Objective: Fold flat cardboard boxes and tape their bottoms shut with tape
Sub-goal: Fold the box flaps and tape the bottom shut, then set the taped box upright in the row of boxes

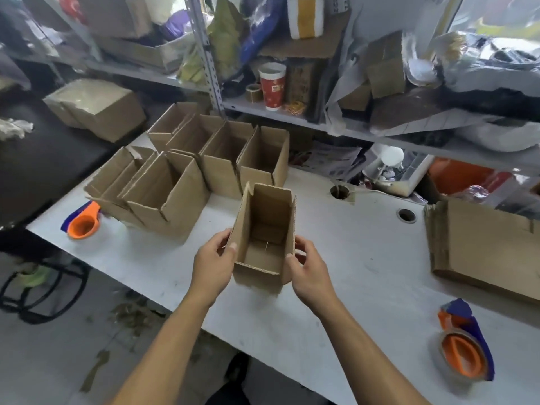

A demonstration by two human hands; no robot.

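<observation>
We hold the box (264, 241) between both hands, just above the table (365, 258). Our left hand (214, 266) grips its left wall, thumb hooked over the rim; our right hand (309, 268) grips the right wall, fingers curled round the near corner. The box stands upright, mouth open toward us, long axis vertical, plain brown corrugated card, bottom flaps closed with a seam showing inside. It sits level between the hands, neither nearer. Beyond and left of our left hand stand the finished boxes (222, 159), probably its destination. The tape gun (464, 349) lies right of and behind our right hand; the flat stack (485, 247) lies further right.
</observation>
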